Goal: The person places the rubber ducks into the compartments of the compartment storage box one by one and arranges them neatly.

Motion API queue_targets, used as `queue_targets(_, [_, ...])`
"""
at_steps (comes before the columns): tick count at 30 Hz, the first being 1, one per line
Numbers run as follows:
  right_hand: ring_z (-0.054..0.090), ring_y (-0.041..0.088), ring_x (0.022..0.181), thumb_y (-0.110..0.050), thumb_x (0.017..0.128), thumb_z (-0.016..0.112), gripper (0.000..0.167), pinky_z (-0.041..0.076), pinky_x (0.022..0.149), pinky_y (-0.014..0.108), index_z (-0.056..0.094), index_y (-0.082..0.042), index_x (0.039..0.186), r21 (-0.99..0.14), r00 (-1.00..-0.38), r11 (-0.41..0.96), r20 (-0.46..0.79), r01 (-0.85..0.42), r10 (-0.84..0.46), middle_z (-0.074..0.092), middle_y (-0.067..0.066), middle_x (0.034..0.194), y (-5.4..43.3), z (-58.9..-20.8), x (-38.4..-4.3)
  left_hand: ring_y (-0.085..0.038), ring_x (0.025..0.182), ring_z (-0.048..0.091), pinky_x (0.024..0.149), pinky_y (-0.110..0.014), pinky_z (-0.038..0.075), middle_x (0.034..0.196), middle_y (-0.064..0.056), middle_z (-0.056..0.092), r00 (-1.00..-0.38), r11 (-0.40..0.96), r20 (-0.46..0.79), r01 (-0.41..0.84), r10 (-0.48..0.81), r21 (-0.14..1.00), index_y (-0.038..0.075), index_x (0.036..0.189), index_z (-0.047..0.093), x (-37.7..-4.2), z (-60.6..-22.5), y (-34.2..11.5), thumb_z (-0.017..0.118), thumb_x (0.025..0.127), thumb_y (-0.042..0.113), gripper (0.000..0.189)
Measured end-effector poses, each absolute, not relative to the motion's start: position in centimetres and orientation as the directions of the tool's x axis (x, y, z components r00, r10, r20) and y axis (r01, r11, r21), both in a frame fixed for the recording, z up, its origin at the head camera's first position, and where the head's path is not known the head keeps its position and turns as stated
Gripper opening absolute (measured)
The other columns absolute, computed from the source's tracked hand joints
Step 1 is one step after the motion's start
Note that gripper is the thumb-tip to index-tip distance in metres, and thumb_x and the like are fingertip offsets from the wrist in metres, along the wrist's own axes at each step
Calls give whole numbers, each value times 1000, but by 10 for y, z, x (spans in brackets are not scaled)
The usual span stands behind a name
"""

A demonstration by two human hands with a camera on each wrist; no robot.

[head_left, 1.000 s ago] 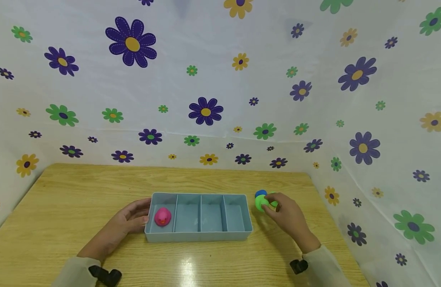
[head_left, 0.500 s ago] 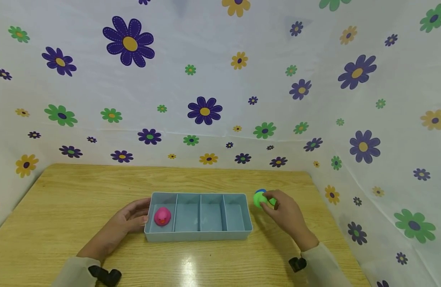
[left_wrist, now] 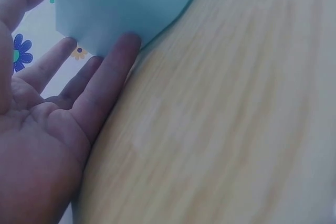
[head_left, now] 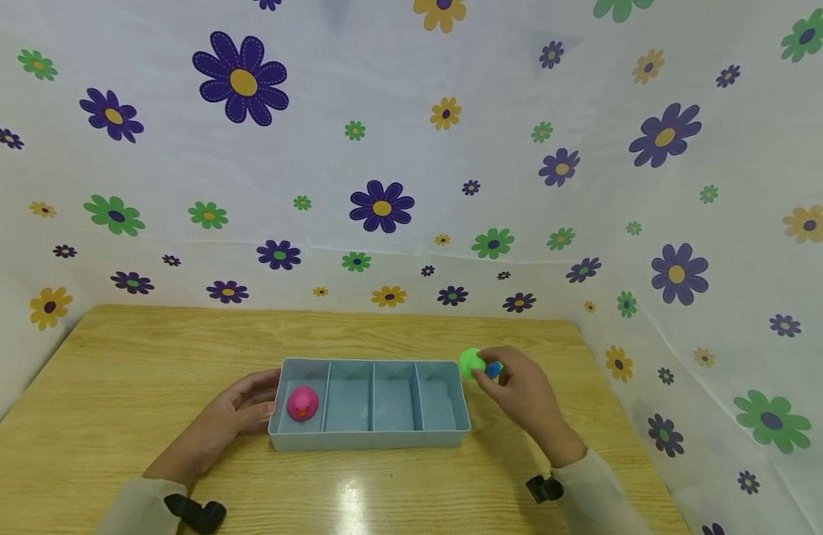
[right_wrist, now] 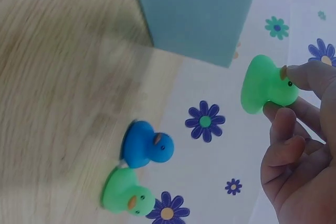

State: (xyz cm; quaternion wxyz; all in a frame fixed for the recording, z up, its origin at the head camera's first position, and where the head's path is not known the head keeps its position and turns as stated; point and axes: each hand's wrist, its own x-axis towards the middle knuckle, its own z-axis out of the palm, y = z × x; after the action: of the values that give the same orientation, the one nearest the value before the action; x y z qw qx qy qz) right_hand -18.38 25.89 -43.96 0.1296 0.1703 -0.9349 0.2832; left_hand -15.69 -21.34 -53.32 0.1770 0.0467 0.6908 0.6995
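My right hand [head_left: 526, 392] pinches a light green rubber duck [head_left: 470, 364] between thumb and fingers, just off the right end of the blue-grey divided tray [head_left: 337, 441]. In the right wrist view, the held duck is raised above the table, its beak against a fingertip. On the table below it are a blue rubber duck [right_wrist: 140, 145] and a second green duck [right_wrist: 126, 192], hidden by my hand in the head view. My left hand [head_left: 227, 420] touches the tray's left end wall with extended fingers [left_wrist: 113, 80]. A pink rubber duck [head_left: 302, 403] sits in the leftmost compartment.
The wooden table [head_left: 184, 334] ends at a white flowered sheet [head_left: 317, 148] along the back and sides. Three more compartments of the tray lie right of the pink duck, split by thin upright dividers. Both wrists carry small black cameras.
My right hand has lifted the green duck and carried it left, toward the tray, uncovering more of the blue duck. My left hand and the tray have stayed in place.
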Motion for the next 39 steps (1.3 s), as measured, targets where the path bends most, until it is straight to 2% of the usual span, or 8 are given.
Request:
queue_targets(4, [49, 7, 63, -18, 92, 80, 27, 46, 54, 23, 74, -8, 116, -492, -902, 769, 346, -408, -257, 70, 2, 103, 250, -437, -183, -34, 142, 47, 100, -39, 57, 159, -21, 40, -932, 23, -196, -198, 305, 980, 11, 161, 32, -158, -535, -214, 65, 103, 23, 67])
queue_targets(8, [46, 8, 61, -18, 92, 80, 27, 42, 53, 23, 74, -9, 116, -509, -897, 749, 349, -424, -271, 68, 0, 100, 238, -432, -181, -28, 140, 50, 99, -39, 57, 159, -19, 42, -933, 23, -206, -208, 296, 978, 13, 160, 33, -159, -535, -213, 66, 103, 23, 66])
queue_targets(15, [43, 3, 57, -17, 92, 81, 26, 41, 49, 23, 74, -11, 116, -542, -881, 701, 365, -463, -300, 72, -2, 107, 214, -426, -180, -38, 143, 45, 99, -42, 57, 160, -24, 38, -931, 19, -183, -186, 316, 982, 9, 161, 31, -155, -531, -214, 64, 104, 21, 67])
queue_targets(23, [45, 2, 57, -17, 92, 80, 24, 43, 48, 22, 74, -13, 115, -564, -855, 645, 377, -516, -356, 71, -4, 103, 185, -422, -177, -18, 135, 54, 98, -41, 57, 159, -21, 40, -931, 28, -204, -205, 302, 978, 12, 160, 33, -155, -532, -215, 65, 103, 22, 66])
queue_targets(32, [45, 0, 61, -19, 91, 81, 26, 43, 51, 21, 74, -14, 115, -558, -821, 602, 361, -571, -443, 68, -6, 100, 153, -428, -175, -38, 143, 45, 98, -42, 57, 159, -24, 39, -932, 18, -182, -186, 314, 982, 9, 160, 31, -155, -530, -213, 64, 104, 21, 66])
queue_targets(39, [45, 1, 60, -19, 91, 81, 26, 44, 51, 19, 74, -12, 115, -569, -801, 568, 355, -594, -482, 70, -2, 102, 133, -429, -174, -29, 140, 50, 98, -41, 57, 159, -20, 41, -930, 33, -207, -207, 302, 978, 13, 160, 33, -158, -532, -213, 65, 104, 23, 66])
